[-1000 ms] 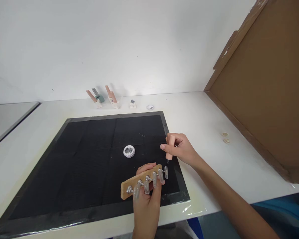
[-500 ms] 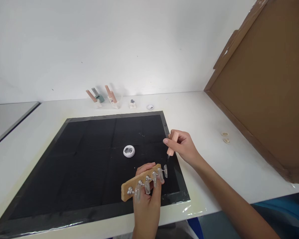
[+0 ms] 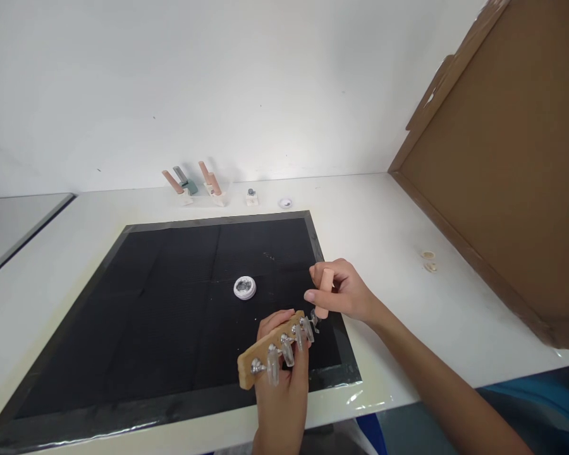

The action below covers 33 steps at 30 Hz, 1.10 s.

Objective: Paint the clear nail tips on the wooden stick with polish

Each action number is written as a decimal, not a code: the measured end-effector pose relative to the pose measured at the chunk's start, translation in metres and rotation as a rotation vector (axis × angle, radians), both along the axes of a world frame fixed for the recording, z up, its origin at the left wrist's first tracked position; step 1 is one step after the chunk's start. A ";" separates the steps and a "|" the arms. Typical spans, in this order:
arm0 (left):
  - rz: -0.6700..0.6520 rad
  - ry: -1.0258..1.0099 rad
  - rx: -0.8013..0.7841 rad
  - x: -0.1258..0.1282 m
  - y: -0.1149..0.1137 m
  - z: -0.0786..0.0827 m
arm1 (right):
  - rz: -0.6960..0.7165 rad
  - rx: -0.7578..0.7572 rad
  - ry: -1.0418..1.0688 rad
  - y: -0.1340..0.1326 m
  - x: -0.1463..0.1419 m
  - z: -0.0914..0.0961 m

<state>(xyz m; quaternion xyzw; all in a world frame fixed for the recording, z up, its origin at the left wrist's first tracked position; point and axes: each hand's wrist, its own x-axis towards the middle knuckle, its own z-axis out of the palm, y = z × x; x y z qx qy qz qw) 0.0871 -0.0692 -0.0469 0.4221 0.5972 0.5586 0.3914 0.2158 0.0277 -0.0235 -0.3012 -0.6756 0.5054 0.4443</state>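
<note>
Two curled hands (image 3: pixel 284 393) (image 3: pixel 351 296) grip: left, wooden bar (image 3: pixel 262 351); right, peach handle (image 3: pixel 327 280).

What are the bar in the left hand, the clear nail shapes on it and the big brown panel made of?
The bar looks like matte wood, maybe cork: tan, with uneven edges. The nail shapes seem glossy plastic: see-through, with pale glints. The brown panel is probably dull cardboard: plain brown, ragged along its upper edge.

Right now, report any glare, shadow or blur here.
In the head view, glare streaks the clear tape in front of the black mat; faint shadows fall on the white wall behind the peach-capped polish bottles; the clear nail tips lack fine detail.
</note>
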 end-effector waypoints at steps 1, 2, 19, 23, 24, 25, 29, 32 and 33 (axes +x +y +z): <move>-0.008 0.003 0.001 0.000 0.000 0.000 | 0.003 0.005 -0.003 0.000 0.000 0.000; -0.012 0.009 0.004 0.000 0.000 -0.001 | -0.001 0.011 -0.004 0.000 -0.001 0.000; -0.083 0.125 0.070 -0.004 -0.001 -0.005 | -0.099 0.041 0.011 -0.001 -0.003 0.002; -0.141 0.132 0.083 -0.008 -0.001 -0.010 | -0.172 0.037 -0.006 -0.001 -0.003 0.004; -0.144 0.129 0.089 -0.008 -0.001 -0.011 | -0.198 0.039 -0.003 -0.001 -0.003 0.005; -0.145 0.133 0.094 -0.009 -0.001 -0.013 | -0.214 0.041 -0.001 -0.001 -0.003 0.005; -0.120 0.162 0.107 -0.009 0.000 -0.014 | -0.151 0.046 -0.021 -0.001 -0.002 0.006; -0.130 0.165 0.114 -0.009 0.000 -0.013 | -0.135 0.037 -0.052 -0.002 -0.003 0.006; -0.133 0.171 0.114 -0.009 0.001 -0.013 | -0.158 0.033 -0.054 -0.002 -0.003 0.006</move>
